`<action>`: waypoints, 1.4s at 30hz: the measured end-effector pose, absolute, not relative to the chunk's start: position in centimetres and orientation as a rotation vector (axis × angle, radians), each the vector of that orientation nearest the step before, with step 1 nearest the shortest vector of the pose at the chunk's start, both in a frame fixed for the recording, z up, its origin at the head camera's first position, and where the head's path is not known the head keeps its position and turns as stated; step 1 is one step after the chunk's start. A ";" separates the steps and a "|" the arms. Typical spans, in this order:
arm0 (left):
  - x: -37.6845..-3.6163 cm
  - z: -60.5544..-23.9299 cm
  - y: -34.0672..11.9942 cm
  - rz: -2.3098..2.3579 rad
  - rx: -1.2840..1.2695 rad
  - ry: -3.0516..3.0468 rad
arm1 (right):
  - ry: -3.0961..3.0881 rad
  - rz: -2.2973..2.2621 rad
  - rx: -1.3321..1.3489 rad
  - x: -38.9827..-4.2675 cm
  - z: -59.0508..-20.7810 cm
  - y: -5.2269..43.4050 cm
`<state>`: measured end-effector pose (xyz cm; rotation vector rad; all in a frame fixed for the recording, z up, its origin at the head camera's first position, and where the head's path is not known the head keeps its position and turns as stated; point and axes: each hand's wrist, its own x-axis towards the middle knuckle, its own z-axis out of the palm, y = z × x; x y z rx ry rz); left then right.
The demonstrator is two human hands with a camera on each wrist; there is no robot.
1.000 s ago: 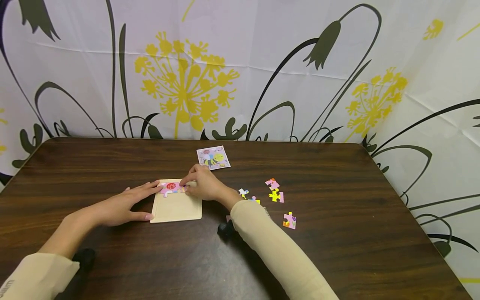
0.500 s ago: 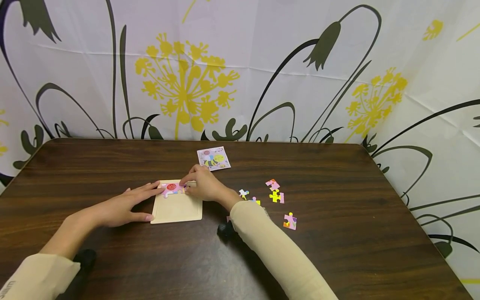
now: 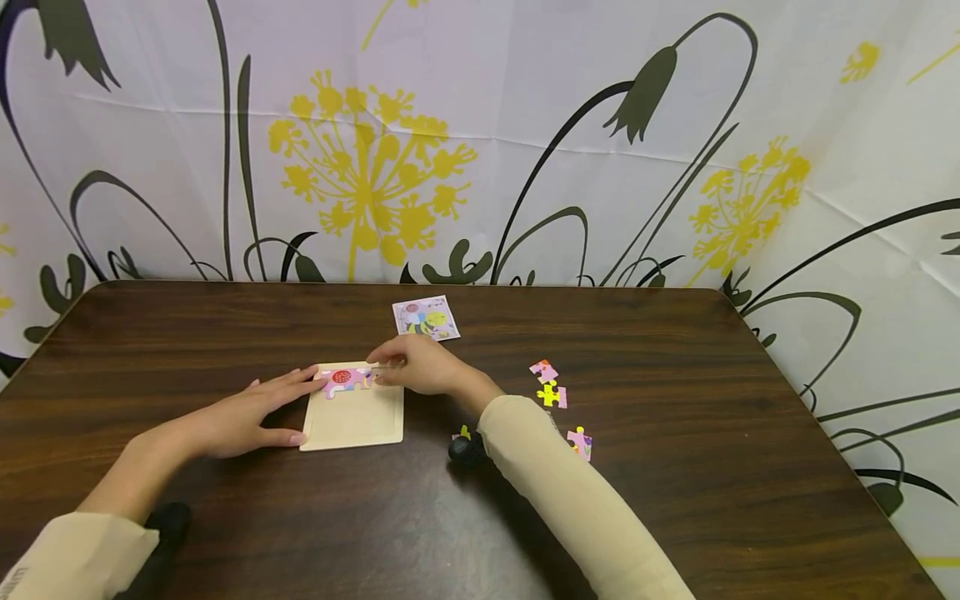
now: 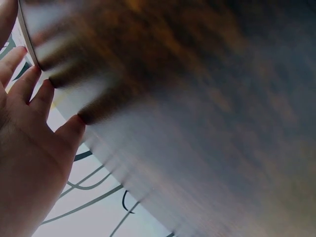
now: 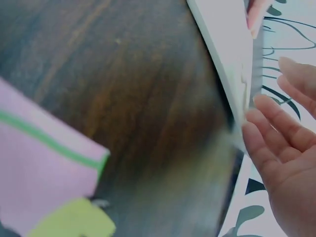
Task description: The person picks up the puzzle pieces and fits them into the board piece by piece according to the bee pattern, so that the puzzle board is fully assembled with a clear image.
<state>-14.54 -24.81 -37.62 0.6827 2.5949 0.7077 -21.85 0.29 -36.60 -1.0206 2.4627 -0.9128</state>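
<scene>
A pale wooden puzzle tray (image 3: 352, 425) lies on the table, with pink puzzle pieces (image 3: 343, 380) along its far edge. My left hand (image 3: 225, 421) rests at the tray's left side, its fingers straight and thumb near the front corner. At the far right corner of the tray is my right hand (image 3: 423, 365), its index finger extended and thumb beside the pieces. In the right wrist view its fingers (image 5: 259, 140) look loose, and I see nothing pinched between them. The left wrist view shows the left hand (image 4: 34, 128) with fingers spread.
A picture card with a bee (image 3: 426, 318) lies behind the tray. Loose puzzle pieces (image 3: 551, 395) are scattered to the right, some partly hidden by the right forearm. One pink and yellow piece (image 5: 44, 158) appears close in the right wrist view.
My right hand has shifted slightly right, its fingertips drawing back from the pieces in the tray. Its forearm now covers some loose pieces. The left hand has stayed still.
</scene>
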 end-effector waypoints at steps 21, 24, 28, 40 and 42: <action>-14.5 -37.9 -25.0 0.729 0.676 2.582 | 2.362 -1.124 -0.846 -23.2 -35.2 6.3; -14.5 -37.9 -25.0 0.732 0.678 2.583 | 2.400 -1.066 -0.852 -23.6 -35.1 7.8; -14.5 -37.8 -25.0 0.732 0.670 2.584 | 2.429 -1.029 -0.826 -24.2 -35.1 9.9; -14.5 -37.9 -25.0 0.727 0.666 2.584 | 2.483 -0.999 -0.665 -24.8 -35.5 16.6; -14.5 -37.9 -25.0 0.723 0.665 2.586 | 2.489 -0.983 -0.658 -24.9 -35.8 17.7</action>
